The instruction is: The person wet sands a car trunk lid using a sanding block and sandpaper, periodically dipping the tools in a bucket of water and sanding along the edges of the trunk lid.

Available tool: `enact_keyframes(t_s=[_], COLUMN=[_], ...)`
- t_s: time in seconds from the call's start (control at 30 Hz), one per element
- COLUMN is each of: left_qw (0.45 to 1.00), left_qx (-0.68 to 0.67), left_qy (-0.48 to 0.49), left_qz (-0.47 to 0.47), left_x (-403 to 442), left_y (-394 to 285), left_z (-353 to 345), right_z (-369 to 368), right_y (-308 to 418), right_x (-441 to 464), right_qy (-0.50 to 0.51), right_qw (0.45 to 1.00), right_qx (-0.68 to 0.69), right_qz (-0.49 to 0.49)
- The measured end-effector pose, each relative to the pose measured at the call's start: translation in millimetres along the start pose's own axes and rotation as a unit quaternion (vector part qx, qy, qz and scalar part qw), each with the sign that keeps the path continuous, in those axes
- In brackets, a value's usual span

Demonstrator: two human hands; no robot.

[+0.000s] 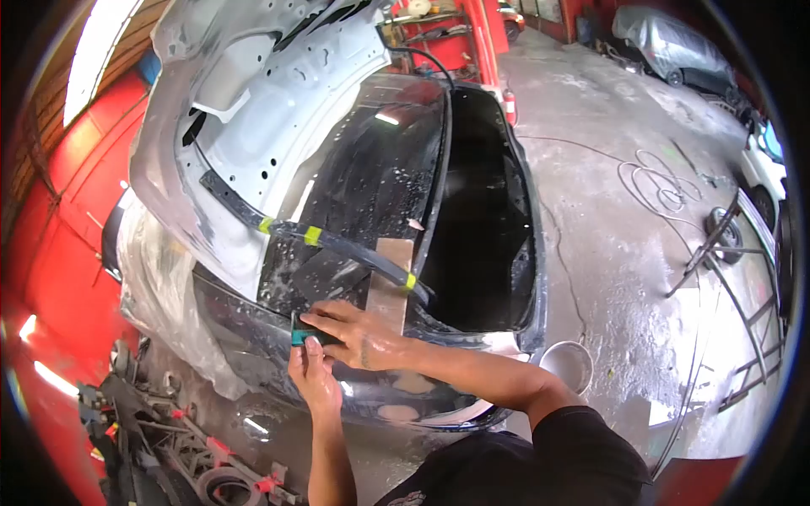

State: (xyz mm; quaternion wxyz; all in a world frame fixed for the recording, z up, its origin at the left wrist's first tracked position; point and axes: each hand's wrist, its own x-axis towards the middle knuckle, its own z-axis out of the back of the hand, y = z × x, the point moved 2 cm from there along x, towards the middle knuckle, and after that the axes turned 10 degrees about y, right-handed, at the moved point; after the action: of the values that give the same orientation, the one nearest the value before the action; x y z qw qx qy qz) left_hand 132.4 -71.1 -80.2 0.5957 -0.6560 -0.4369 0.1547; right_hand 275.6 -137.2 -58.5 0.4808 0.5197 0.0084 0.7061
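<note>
At the near edge of the car body (240, 333), the left hand (317, 381) pinches a small teal-ended block (299, 336) between thumb and fingers — the right hand (363, 339) reaches over it from the right, fingers touching, their grip unclear. Beyond lies a tan board (386, 305) — farther, at left, a raised panel (291, 126).
</note>
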Motion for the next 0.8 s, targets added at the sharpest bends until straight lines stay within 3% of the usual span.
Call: enact_keyframes(t_s=[0.1,0.2,0.23,0.27,0.33,0.47,0.53,0.6,0.67,0.7,0.8], left_qw=[0.997,0.991,0.990,0.990,0.989,0.993,0.985,0.982,0.987,0.988,0.991], left_qx=[-0.014,-0.002,-0.006,-0.022,-0.060,-0.024,-0.079,-0.106,-0.109,-0.110,-0.052], left_qy=[0.029,0.051,0.045,0.027,0.008,0.081,0.097,0.102,0.047,0.019,0.091], left_qz=[0.071,0.122,0.133,0.135,0.134,0.086,0.121,0.121,0.112,0.106,0.080], left_x=[-9,-13,-10,-6,-2,17,19,26,33,37,48], left_y=[20,38,44,40,24,37,34,28,15,7,28], left_z=[11,24,27,21,4,12,12,12,15,15,21], right_z=[4,6,-7,2,0,-15,-13,-7,-4,-1,-10], right_y=[-20,-32,-45,-31,0,11,5,2,-15,-16,-14], right_x=[-21,-41,-51,-43,-35,-37,-34,-27,-29,-26,-19], right_qy=[0.061,0.042,-0.058,-0.021,-0.070,-0.021,-0.036,-0.029,-0.039,-0.028,-0.014], right_qw=[0.982,0.967,0.986,0.969,0.983,0.977,0.967,0.968,0.947,0.953,0.964], right_qx=[0.128,0.082,0.017,0.036,-0.061,-0.148,-0.198,-0.051,0.121,0.091,-0.023], right_qz=[-0.124,-0.238,-0.153,-0.244,-0.159,-0.152,-0.154,-0.243,-0.296,-0.287,-0.264])
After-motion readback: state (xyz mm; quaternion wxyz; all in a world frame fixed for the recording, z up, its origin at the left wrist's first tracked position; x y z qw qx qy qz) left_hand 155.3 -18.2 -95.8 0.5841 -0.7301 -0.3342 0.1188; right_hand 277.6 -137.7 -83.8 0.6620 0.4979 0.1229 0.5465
